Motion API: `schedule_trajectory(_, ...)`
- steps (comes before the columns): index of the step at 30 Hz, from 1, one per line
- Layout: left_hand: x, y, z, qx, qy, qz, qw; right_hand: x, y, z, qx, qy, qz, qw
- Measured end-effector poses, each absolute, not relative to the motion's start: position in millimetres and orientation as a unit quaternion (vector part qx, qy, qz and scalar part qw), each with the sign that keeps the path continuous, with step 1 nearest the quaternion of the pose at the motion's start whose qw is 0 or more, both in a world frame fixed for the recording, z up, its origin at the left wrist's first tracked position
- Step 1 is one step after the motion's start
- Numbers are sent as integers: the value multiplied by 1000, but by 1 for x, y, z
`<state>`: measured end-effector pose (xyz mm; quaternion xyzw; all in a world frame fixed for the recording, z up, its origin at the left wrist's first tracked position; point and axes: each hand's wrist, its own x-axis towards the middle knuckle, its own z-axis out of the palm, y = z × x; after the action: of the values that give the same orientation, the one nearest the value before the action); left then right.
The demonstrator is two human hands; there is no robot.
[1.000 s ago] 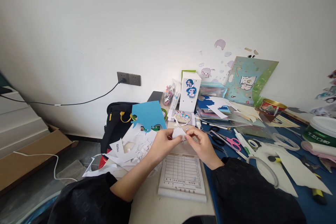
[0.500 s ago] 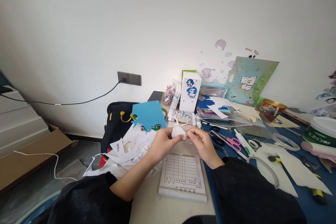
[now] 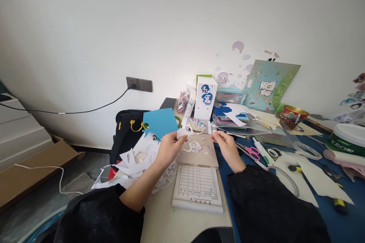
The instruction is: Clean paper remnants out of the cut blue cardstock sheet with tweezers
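Note:
My left hand [image 3: 167, 149] pinches a small white paper scrap [image 3: 182, 133] between thumb and fingers, held just above the left top corner of a brown card [image 3: 209, 159]. A pale cut-out cartoon figure [image 3: 194, 146] lies flat on that card. My right hand [image 3: 227, 147] hovers at the card's right top corner with its fingertips drawn together; whether anything sits between them is too small to see. A white notepad with a printed grid [image 3: 197, 188] lies under the card, toward me.
White paper offcuts [image 3: 137, 161] pile up left of the card, beside a blue paper sheet [image 3: 161, 121] and a black bag [image 3: 128, 131]. Pink scissors [image 3: 252, 152], tape rolls [image 3: 309, 150] and a white sticker box [image 3: 205, 100] crowd the blue table [image 3: 327, 212] on the right.
My hands have drawn apart. The white scrap went left and up with my left hand, and the cartoon figure now lies uncovered on the brown card.

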<state>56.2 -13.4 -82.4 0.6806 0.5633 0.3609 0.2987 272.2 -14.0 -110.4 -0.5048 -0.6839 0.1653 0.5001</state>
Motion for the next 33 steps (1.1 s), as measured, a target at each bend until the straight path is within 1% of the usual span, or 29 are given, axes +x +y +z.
schedule_trajectory(6,61,-13,-86,720,572,323,225,257,-28,-98,-455,-802,92,376)
schedule_trajectory(9,63,-16,-88,752,566,291,173,258,-27,-97,-469,-813,60,340)
schedule_trajectory(15,66,-21,-91,828,490,251,107,279,-12,-105,-551,-775,18,307)
schedule_trajectory(20,66,-22,-91,870,430,225,84,285,-7,-110,-548,-790,12,275)
schedule_trajectory(26,65,-20,-93,862,454,217,59,282,-7,-112,-524,-811,-9,260)
schedule_trajectory(33,64,-20,-95,849,476,221,57,283,-3,-114,-517,-816,-54,253)
